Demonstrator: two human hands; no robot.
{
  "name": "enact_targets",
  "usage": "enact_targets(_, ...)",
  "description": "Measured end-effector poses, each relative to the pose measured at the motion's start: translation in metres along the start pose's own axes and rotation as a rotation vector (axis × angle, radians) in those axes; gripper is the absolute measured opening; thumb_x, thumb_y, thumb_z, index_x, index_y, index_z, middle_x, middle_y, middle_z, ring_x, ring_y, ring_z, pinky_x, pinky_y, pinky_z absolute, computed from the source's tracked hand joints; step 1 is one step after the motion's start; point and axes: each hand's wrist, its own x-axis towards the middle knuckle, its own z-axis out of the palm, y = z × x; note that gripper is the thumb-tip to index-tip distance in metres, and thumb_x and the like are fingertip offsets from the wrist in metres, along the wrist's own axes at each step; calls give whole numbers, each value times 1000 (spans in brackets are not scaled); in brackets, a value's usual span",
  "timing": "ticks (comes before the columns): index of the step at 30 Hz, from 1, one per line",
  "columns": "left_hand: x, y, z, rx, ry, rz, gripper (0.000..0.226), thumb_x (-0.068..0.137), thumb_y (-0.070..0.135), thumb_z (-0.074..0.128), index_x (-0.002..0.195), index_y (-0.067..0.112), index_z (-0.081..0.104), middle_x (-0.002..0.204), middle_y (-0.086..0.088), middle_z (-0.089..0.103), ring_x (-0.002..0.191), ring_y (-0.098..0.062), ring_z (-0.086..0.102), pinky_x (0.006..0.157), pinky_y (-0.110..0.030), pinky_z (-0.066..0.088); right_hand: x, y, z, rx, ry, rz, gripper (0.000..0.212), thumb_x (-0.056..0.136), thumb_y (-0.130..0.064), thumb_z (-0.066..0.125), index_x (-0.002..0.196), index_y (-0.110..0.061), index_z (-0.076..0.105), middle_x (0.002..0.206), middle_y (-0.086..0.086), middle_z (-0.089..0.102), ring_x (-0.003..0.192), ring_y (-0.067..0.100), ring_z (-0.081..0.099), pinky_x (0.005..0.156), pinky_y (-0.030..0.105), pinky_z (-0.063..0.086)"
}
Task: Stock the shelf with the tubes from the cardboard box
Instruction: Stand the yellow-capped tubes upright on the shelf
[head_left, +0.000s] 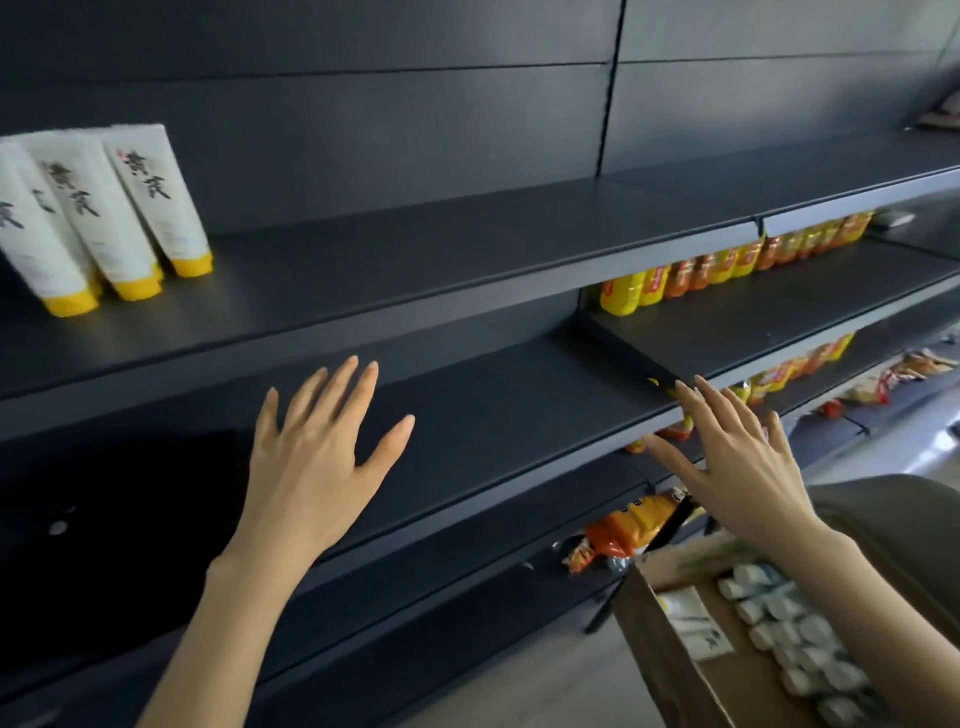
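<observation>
Both hands are up in front of the dark shelf (467, 244) with nothing in them. The left hand (317, 457) has its grip fully released, fingers spread wide and palm facing the middle shelf board, hovering near its front edge. The right hand (737, 467) is just as flat and splayed, its fingertips (685, 392) reaching the front edge of the neighbouring shelf board; whether they touch it I cannot tell. Three white tubes (104, 208) with yellow caps stand cap-down at the left end of the upper shelf, leaning close together. The cardboard box (660, 649) sits low at the right, below the right forearm, open and packed with more pale tubes. Orange and yellow packets (727, 262) line the shelves further right.
</observation>
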Motion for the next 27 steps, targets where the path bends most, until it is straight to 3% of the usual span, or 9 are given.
enact_targets(8,16,91,66,-45,-117,140,85,83,69,1,150,22,21,157,2,22,145,-19,21,116,-47,13,-33,94,34,-5,-82,147,86,80,-75,16,152,-28,12,159,-2,13,147,20,10,116,52,10)
enact_targets(15,56,140,139,-18,-320,258,88,79,68,-1,151,22,15,158,1,19,145,-18,18,116,-47,13,-67,162,84,34,-273,415,88,77,-75,16,150,-26,17,159,-2,16,146,21,13,116,55,13)
enact_targets(27,125,239,257,-83,-517,617,89,78,69,-5,152,23,10,159,1,17,145,-19,16,116,-49,11,-78,190,161,31,-338,740,89,78,-74,13,152,-24,14,159,0,16,146,22,15,115,52,16)
